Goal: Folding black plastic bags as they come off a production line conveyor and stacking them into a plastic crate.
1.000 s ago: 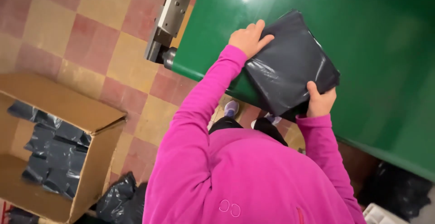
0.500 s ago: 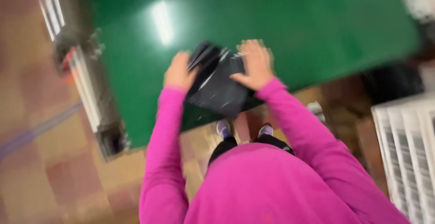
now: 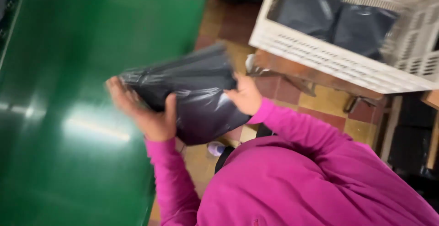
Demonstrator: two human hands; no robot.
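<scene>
Centre frame, black plastic parcel [image 3: 192, 98] clamped between left hand [image 3: 144, 111] and right hand [image 3: 247, 95], lifted off green bench [image 3: 68, 116]; two like parcels already in white crate [image 3: 329, 57] upper right, this one outstanding

A packing workplace: a broad green table [image 3: 68, 116], a white slatted plastic crate [image 3: 338, 57] loaded with black plastic packages [image 3: 311, 6], and a worn red-and-yellow tiled floor [image 3: 320, 100].
</scene>
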